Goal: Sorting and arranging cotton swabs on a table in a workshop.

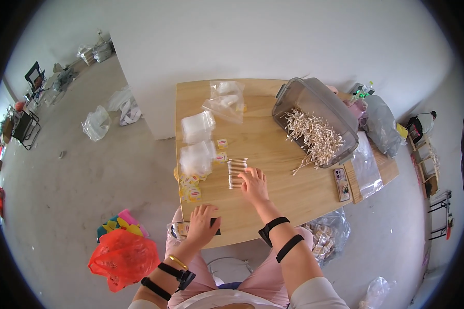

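A neat row of cotton swabs lies side by side on the wooden table. Over its right edge rests my right hand, fingers apart and slightly bent, the fingertips touching the swabs without gripping them. My left hand lies palm down at the table's near left edge, fingers spread. Under and beside it are a clear packet that seems to hold swabs and a small dark flat thing, partly covered. A tilted grey plastic bin at the back right holds a heap of loose cotton swabs.
Stacks of clear small bags and yellow-white labels line the left side of the table. A phone lies near the right edge. A red plastic bag is at lower left; a clear bag of small packs sits below right.
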Tool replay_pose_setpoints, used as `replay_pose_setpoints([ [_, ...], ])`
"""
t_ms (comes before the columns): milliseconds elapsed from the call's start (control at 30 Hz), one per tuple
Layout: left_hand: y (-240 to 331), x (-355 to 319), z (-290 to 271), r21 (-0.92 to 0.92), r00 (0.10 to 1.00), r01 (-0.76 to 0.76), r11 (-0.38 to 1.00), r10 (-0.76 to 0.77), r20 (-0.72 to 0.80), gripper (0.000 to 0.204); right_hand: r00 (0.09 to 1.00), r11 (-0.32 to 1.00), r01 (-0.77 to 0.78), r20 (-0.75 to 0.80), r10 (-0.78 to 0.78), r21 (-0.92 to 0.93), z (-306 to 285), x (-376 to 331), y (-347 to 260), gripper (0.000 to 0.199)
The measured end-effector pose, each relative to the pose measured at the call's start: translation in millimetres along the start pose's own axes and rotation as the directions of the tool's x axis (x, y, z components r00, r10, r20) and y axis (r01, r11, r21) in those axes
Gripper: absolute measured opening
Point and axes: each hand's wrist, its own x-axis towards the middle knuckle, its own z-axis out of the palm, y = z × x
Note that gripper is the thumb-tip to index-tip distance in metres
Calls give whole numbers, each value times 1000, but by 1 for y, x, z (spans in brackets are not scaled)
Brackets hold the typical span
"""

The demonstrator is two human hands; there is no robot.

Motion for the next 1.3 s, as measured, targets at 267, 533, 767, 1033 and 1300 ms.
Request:
replay_pose_setpoints([
  [267, -6, 45, 55, 382, 970, -230, 895, 180, 163, 79, 999, 996, 40, 19, -42, 77, -8, -17, -10, 36],
  [533, -13, 64, 68, 548, 939, -295, 783, 129, 319, 80, 999, 967, -22, 50, 10, 254, -13, -49, -6, 48],
  [767, -7, 54, 70, 597, 939, -293, 747, 107, 326, 85, 994, 993, 16, 105, -28, 115, -25, -95, -10, 73],
  [1033, -13, 55, 71, 490, 939, -250, 835, 85, 333, 86, 987, 994, 26, 161, -8, -110, 0, -74, -23, 79],
  [1300, -27, 42, 55, 405, 991, -113, 907, 76, 106, 82, 982, 984, 18, 189, 16, -180, 10, -73, -32, 87],
])
